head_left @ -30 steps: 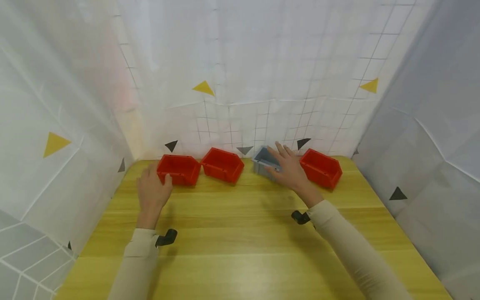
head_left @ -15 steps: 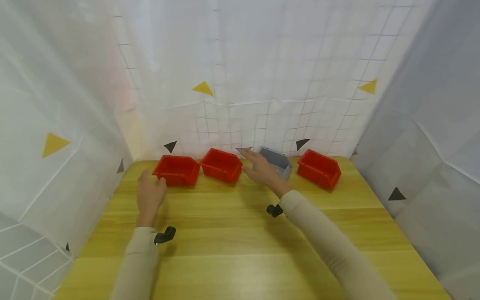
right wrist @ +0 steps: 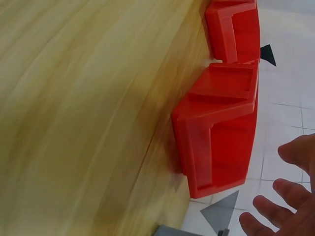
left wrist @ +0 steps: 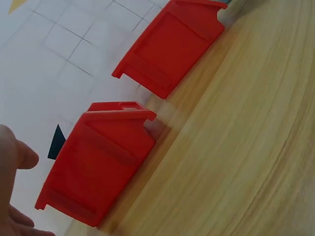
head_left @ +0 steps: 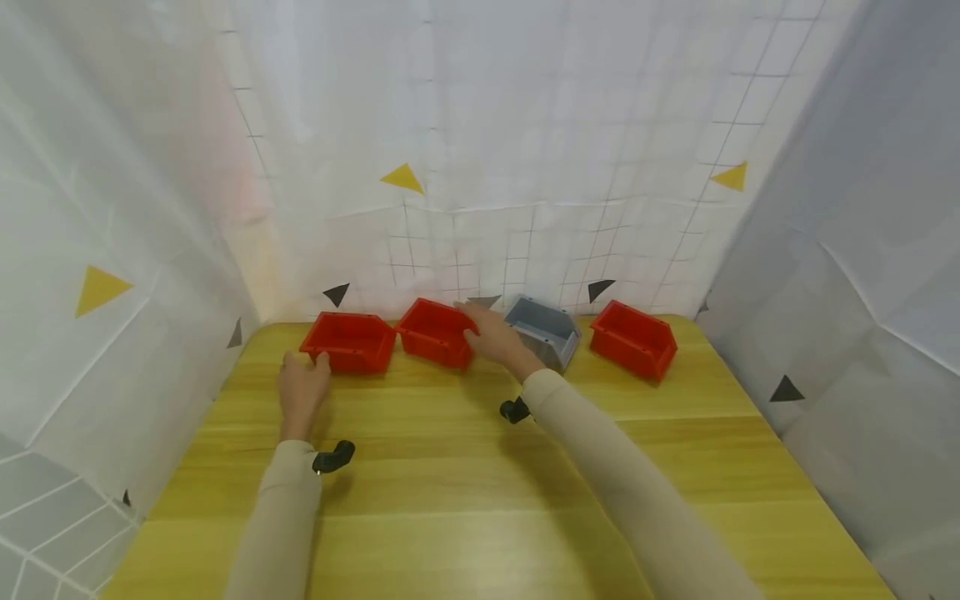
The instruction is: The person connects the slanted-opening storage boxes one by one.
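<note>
Head view: on my table, near the far edge, sit the left red bin and middle red bin, insides showing; left wrist view gives mostly outer sides. Both lie lengthwise left-right, low fronts facing right, the middle one angled towards me. My left hand and right hand, fingers apart, are respectively beside them.

Red bins: no words or numbers to read.
Gray bin, right of the middle, head view: no letters to read.
White sheet, top: no writing to read.
Table, bottom: nothing to read.
</note>
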A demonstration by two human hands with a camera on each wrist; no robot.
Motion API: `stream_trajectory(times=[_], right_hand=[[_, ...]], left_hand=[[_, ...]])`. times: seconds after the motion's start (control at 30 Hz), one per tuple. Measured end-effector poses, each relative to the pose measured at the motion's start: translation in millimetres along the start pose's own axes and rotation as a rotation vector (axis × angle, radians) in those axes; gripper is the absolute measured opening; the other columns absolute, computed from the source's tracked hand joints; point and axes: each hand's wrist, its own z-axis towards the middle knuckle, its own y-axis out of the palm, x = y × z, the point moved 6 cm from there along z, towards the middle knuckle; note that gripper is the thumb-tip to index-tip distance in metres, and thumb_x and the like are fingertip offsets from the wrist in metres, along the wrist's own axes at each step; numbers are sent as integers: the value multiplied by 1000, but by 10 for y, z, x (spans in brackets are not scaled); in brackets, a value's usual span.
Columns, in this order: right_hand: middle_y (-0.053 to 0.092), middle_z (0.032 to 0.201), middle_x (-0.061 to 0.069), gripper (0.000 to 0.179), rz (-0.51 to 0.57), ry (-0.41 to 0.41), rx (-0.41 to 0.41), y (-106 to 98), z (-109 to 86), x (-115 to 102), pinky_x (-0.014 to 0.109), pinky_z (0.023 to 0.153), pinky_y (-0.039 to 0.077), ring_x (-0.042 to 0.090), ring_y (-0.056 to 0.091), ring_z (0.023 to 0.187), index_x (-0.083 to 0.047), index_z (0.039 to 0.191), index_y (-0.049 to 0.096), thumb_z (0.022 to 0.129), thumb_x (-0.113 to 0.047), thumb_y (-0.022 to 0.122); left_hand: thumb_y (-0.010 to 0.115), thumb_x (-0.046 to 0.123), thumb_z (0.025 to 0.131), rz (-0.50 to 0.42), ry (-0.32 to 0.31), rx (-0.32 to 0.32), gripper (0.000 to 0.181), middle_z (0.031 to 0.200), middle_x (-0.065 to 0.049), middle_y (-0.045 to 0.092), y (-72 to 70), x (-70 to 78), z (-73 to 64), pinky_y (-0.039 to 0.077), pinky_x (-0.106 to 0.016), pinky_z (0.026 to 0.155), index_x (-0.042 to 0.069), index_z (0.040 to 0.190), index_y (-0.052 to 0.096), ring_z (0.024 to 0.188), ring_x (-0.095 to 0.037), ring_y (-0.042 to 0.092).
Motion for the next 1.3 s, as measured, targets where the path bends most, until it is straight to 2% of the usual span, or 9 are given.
stream_trajectory(times=[0.3, 0.37, 0.5, 0.67, 0.8, 0.9, 1.03, 1.13, 1.3], right_hand=[[22, 169, 15, 69, -44, 104, -61, 213, 193, 78, 49, 108, 44, 36, 36, 148, -12, 165, 30, 99, -2, 48], [22, 169, 16, 71, -82, 112, -78, 242, 202, 101, 49, 100, 49, 37, 43, 142, -10, 166, 28, 98, -1, 48], [31, 165, 19, 68, -91, 131, -57, 229, 204, 98, 48, 105, 47, 37, 48, 137, -7, 164, 30, 100, -3, 53], [43, 155, 20, 59, -21, 171, -20, 221, 212, 96, 50, 108, 44, 36, 51, 132, -6, 159, 41, 102, -9, 58], [64, 133, 17, 46, -45, 171, -56, 261, 217, 81, 43, 97, 53, 31, 62, 116, -2, 146, 57, 101, -8, 59], [72, 112, 15, 33, -19, 174, -105, 305, 190, 79, 36, 84, 57, 26, 68, 96, 2, 131, 67, 100, -6, 60], [72, 101, 12, 25, 70, 177, -119, 336, 138, 94, 32, 76, 56, 21, 67, 83, 5, 122, 70, 101, -5, 59], [72, 105, 13, 26, 127, 158, -83, 309, 103, 89, 33, 76, 58, 21, 68, 85, 4, 124, 69, 100, -3, 58], [72, 113, 14, 32, 156, 123, -30, 225, 36, 31, 33, 73, 60, 22, 70, 87, 1, 131, 67, 101, -2, 57]], left_hand=[[48, 49, 104, -36, -44, -21, 97, 157, -41, 23, 199, 27, 100, 27, -61, 116, -9, 160, -5, 144, -54, 31], [48, 51, 104, -44, -67, -34, 99, 159, -40, 22, 240, 37, 119, 26, -61, 116, -8, 161, -8, 144, -53, 31], [49, 50, 103, -64, -97, -30, 100, 160, -38, 23, 263, 64, 136, 27, -60, 116, -6, 161, -10, 144, -51, 32], [51, 42, 103, -66, -76, 10, 94, 153, -40, 30, 232, 108, 121, 32, -59, 115, -6, 161, -5, 139, -53, 38], [52, 46, 101, -27, -69, 23, 95, 148, -41, 34, 220, 120, 109, 35, -60, 112, -6, 160, -1, 131, -54, 43], [56, 47, 100, -33, -79, 7, 99, 147, -41, 34, 241, 111, 100, 43, -56, 107, -5, 161, -2, 115, -52, 59], [59, 38, 100, -97, -82, 24, 92, 143, -37, 40, 209, 85, 77, 58, -40, 82, -7, 159, 5, 94, -44, 69], [58, 31, 99, -113, -64, 47, 84, 140, -35, 43, 129, 97, 64, 58, -33, 72, -9, 157, 13, 108, -43, 61], [61, 27, 98, -91, -12, 55, 80, 138, -38, 44, -31, 135, 14, 55, -50, 92, -14, 154, 20, 118, -50, 54]])
